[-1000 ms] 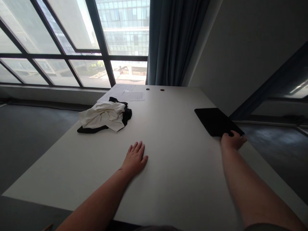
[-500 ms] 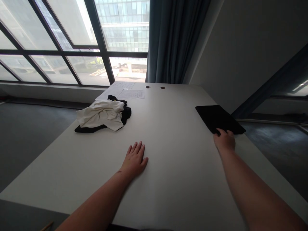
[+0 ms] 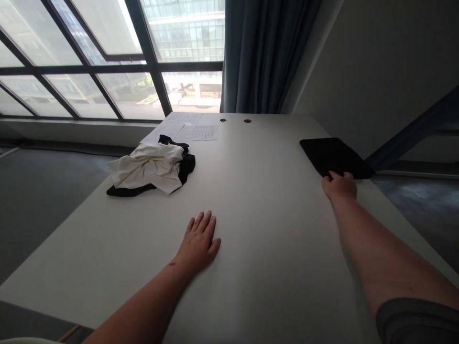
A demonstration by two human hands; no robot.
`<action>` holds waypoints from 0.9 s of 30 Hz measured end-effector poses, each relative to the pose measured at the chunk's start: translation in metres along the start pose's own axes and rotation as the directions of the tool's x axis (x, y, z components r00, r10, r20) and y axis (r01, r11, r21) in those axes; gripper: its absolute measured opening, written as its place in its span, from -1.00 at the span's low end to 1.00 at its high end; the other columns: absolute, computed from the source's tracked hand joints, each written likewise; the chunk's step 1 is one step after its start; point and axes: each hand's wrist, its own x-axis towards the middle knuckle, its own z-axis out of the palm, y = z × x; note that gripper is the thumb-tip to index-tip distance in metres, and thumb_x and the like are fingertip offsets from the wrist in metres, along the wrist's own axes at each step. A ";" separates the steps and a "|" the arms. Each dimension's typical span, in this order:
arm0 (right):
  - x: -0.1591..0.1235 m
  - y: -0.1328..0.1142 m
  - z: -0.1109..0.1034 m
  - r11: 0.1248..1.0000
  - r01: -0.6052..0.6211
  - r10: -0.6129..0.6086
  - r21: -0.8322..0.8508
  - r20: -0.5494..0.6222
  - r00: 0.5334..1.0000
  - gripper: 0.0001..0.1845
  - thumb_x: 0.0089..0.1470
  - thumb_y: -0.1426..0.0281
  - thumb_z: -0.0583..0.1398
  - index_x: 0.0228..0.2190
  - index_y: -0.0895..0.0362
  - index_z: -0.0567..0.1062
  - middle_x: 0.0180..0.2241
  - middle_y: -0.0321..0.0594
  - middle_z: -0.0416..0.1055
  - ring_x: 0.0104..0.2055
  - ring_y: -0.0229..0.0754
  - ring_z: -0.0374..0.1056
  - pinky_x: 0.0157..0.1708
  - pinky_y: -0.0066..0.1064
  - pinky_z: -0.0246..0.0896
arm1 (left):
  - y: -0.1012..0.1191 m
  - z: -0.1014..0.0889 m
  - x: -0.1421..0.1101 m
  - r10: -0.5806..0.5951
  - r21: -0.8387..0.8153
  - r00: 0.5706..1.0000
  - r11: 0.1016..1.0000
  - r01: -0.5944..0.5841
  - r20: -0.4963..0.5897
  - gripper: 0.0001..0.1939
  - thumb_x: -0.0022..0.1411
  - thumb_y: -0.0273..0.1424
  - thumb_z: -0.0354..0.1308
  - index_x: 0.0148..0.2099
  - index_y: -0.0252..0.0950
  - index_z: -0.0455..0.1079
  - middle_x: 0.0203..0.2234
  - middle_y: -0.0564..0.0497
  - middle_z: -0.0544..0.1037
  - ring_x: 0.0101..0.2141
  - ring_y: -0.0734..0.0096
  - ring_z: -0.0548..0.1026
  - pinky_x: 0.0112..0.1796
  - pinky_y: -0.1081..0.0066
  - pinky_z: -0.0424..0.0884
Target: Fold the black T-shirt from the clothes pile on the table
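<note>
My left hand (image 3: 201,241) lies flat on the white table (image 3: 258,229), fingers stretched out and holding nothing. At the right side, my right hand (image 3: 340,185) has its fingers closed on the near edge of a folded black cloth (image 3: 337,155). The cloth is flat, roughly rectangular, and close to the table's right edge; its exact kind I cannot make out. Some of my right fingertips are hidden against the dark fabric. Beyond my left hand, to the left, sits a crumpled heap of white clothing (image 3: 147,167) and black clothing (image 3: 187,165).
Written sheets of paper (image 3: 201,133) lie at the far left of the table. Two round cable holes, one of them dark (image 3: 247,121), are near the far edge. Behind stand a blue curtain (image 3: 265,57) and large windows (image 3: 186,38).
My right hand and the black cloth appear farther up and slightly right in the view, which has also shifted a little. My left hand stays flat in nearly the same spot.
</note>
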 end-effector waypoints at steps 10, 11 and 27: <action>0.052 -0.009 0.009 1.000 0.019 -0.018 -0.007 0.068 0.998 -0.36 0.41 0.14 -0.01 0.37 0.16 0.29 0.37 0.32 -0.02 0.24 0.09 0.19 0.01 -0.17 -0.02 | 0.001 0.002 0.007 0.006 -0.017 0.999 1.000 -0.006 -0.034 -0.31 0.40 -0.19 0.01 0.51 -0.17 0.09 0.48 0.01 0.04 0.46 0.15 -0.01 0.43 0.07 -0.15; 0.054 -0.009 0.010 1.000 0.024 -0.024 -0.008 0.069 0.997 -0.36 0.41 0.15 -0.01 0.37 0.16 0.28 0.36 0.33 -0.02 0.23 0.08 0.19 0.00 -0.17 -0.03 | 0.001 0.002 0.008 0.006 -0.018 0.999 1.000 -0.006 -0.037 -0.31 0.40 -0.20 0.00 0.51 -0.16 0.09 0.48 0.01 0.04 0.46 0.15 -0.01 0.43 0.07 -0.16; -0.025 -0.052 0.022 0.969 0.249 -0.244 -0.002 -0.208 0.947 -0.37 0.28 0.42 0.04 0.30 0.48 0.19 0.36 0.41 -0.05 0.36 0.16 -0.09 0.27 -0.11 -0.12 | 0.019 0.003 0.059 0.084 -0.016 0.995 0.996 -0.085 -0.053 -0.31 0.44 -0.18 -0.11 0.52 -0.29 0.04 0.49 -0.06 0.00 0.47 0.14 -0.05 0.42 0.05 -0.22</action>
